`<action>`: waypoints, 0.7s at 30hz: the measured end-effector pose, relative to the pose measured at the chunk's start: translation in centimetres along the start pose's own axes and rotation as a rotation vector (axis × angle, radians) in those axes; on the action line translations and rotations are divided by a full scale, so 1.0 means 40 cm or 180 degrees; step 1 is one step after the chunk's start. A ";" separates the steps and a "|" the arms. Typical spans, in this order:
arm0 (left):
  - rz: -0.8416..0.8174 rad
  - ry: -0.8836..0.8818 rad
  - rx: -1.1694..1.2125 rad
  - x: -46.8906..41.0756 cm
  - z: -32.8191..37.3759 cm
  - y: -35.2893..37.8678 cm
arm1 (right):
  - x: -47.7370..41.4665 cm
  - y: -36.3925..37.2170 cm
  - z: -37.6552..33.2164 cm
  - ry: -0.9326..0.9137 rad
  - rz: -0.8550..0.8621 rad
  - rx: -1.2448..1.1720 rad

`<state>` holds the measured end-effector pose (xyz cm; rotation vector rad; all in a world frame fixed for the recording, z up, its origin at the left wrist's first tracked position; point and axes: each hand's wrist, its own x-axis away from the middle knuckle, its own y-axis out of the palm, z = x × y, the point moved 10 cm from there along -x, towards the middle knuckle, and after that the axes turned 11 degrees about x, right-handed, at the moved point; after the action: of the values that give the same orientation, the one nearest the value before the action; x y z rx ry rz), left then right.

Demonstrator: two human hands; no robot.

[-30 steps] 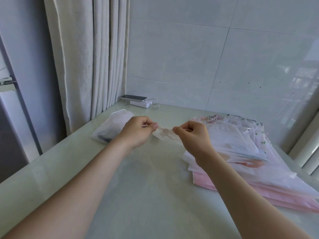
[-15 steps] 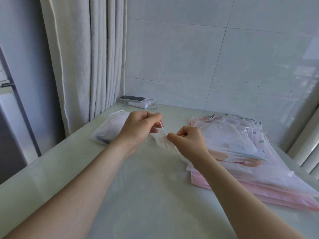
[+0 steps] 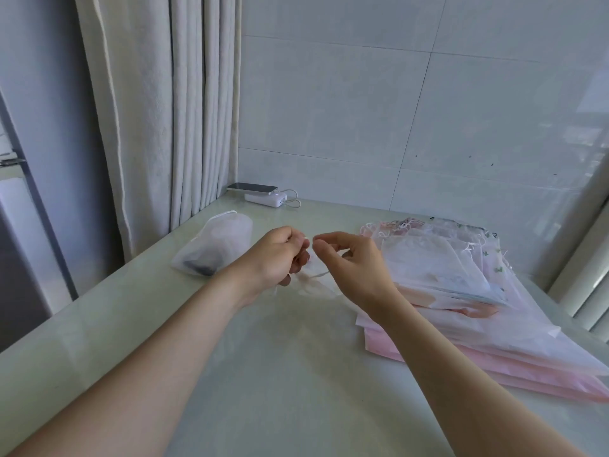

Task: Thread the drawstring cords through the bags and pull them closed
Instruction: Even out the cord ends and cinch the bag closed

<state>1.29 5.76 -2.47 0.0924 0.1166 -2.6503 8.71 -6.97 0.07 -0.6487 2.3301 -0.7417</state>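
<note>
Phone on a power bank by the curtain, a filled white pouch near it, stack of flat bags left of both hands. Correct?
Not quite. The head view shows the stack of flat bags right of the left hand and the right hand, not left. The rest stands.

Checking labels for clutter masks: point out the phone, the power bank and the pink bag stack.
phone (image 3: 253,187): head view, dark screen.
power bank (image 3: 263,198): head view, white side face.
pink bag stack (image 3: 494,374): head view, pink lower layer.
</note>
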 end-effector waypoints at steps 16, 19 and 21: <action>-0.0369 0.0130 -0.0507 0.011 0.005 0.029 | -0.009 0.006 0.036 0.0430 -0.0016 -0.0172; -0.0484 0.0236 -0.0516 0.012 0.005 0.032 | -0.012 0.000 0.040 0.0406 0.0106 0.0041; -0.0554 0.0290 -0.0512 0.013 0.008 0.032 | -0.016 -0.001 0.037 0.0292 0.0124 0.0240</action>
<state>1.42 4.34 -2.27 0.1559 0.3833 -2.7979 10.17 -7.12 -0.61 -0.5450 2.3779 -0.8532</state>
